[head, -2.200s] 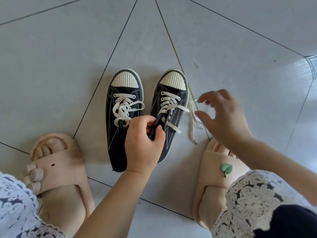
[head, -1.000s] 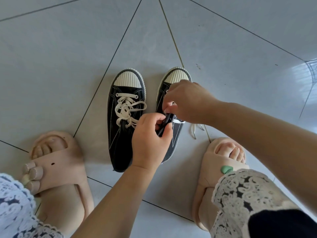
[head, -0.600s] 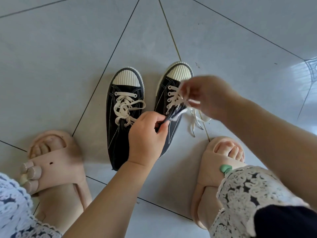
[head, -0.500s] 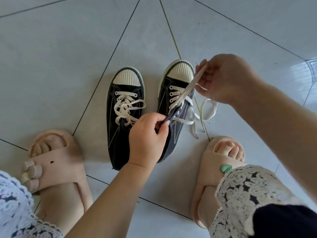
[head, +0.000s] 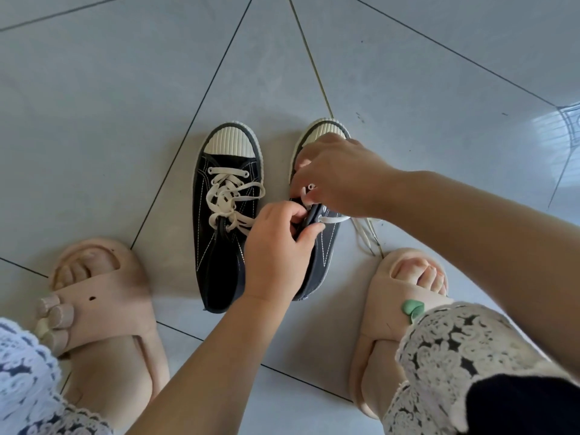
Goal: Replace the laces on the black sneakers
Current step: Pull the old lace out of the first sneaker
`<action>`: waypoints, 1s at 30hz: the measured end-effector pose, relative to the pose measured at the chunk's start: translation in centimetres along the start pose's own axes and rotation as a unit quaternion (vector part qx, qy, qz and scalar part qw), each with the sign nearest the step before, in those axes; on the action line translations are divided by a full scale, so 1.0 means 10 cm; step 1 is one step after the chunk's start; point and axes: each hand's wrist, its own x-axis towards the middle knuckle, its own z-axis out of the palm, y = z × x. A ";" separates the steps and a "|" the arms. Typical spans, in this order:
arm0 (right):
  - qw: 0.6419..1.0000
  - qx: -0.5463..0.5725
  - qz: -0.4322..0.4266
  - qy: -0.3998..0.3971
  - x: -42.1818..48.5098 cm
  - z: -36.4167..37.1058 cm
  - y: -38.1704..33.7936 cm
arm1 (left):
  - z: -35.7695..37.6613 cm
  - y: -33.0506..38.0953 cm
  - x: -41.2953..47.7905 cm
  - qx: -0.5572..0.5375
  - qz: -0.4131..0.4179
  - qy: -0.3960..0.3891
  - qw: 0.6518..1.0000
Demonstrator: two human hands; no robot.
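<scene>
Two black sneakers stand side by side on the grey tiled floor (head: 94,120), with their toes pointing away from the person. No edge of the floor shows, only dark lines between the tiles.

The left sneaker (head: 219,246) has a white tied lace (head: 230,199) going through its holes and ending in a messy knot. No hand touches this shoe.

The right sneaker (head: 324,259) is just beside it, and both hands are on it. The left hand (head: 276,255) comes up from below. Its thumb and bent fingers pinch the black edge of the shoe's opening. The right hand (head: 337,177) reaches over the front of the shoe and hides most of it, so only the ribbed white toe peeks out. Its fingers are curled down close together and hold the white loose lace (head: 332,219) of this shoe. The ends of that lace trail off onto the floor on the shoe's right side.

A left sandal (head: 103,302) and a right sandal (head: 386,293), both pale pink with feet in them, stand on the floor on either side of the sneakers. The right one has a little green heart (head: 411,309) on it. White lacy cloth (head: 455,350) covers the knees.
</scene>
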 end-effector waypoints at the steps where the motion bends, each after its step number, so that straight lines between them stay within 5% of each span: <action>1: 0.999 -0.039 -0.008 -0.007 0.01 0.02 -0.01 | 0.00 0.01 0.01 0.005 0.006 0.004 1.000; 3: 0.999 -0.051 -0.004 0.015 0.03 0.00 -0.02 | 0.00 0.02 0.00 0.021 0.021 0.012 0.999; 5: 0.979 0.132 0.104 0.115 0.07 -0.09 0.07 | 0.00 -0.01 -0.01 0.031 0.030 0.020 0.999; 7: 0.868 0.355 0.249 0.242 0.10 -0.31 0.28 | -0.01 -0.03 -0.03 0.035 0.034 0.024 0.999; 9: 0.787 0.404 0.331 0.329 0.01 -0.47 0.55 | -0.01 -0.04 -0.05 0.031 0.038 0.025 0.998; 12: 0.842 0.320 0.362 0.241 -0.12 -0.35 0.64 | -0.02 -0.05 -0.06 0.025 0.039 0.026 0.999; 15: 0.944 0.190 0.206 0.178 -0.17 -0.06 0.36 | 0.00 -0.06 -0.06 0.024 0.031 0.024 0.999; 20: 0.993 0.074 0.008 0.091 -0.13 0.14 -0.04 | 0.01 -0.07 -0.07 0.023 0.029 0.023 0.999; 24: 0.995 -0.051 -0.006 0.082 -0.01 0.08 0.01 | 0.01 -0.07 -0.07 0.021 0.028 0.027 0.999; 30: 0.935 0.170 0.229 0.213 -0.08 -0.12 0.31 | -0.01 -0.01 0.01 -0.003 0.016 0.020 1.000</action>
